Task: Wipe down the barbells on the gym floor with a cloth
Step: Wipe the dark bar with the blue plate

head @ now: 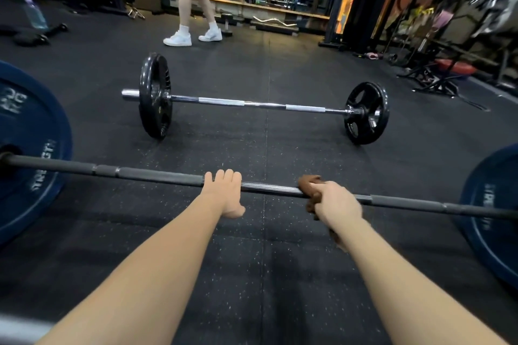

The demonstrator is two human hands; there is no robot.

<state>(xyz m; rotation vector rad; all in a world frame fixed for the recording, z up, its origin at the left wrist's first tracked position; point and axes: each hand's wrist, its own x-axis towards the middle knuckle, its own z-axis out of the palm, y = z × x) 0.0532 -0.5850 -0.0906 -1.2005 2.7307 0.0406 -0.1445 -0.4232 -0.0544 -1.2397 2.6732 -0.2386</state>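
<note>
A dark barbell (157, 175) with big blue plates (30, 148) at both ends lies across the floor close in front of me. My left hand (225, 193) is curled over the middle of its bar. Just to the right, my right hand (335, 203) presses a brown cloth (308, 182) around the same bar. A second barbell (260, 105) with a chrome bar and black plates lies parallel farther back on the black rubber floor.
A person in white shoes (193, 36) stands beyond the far barbell. Dumbbells (42, 36) lie at the back left. A rack post (350, 8) and a bench with gear (443, 73) stand at the right. A chrome bar end (19, 330) shows at the bottom left.
</note>
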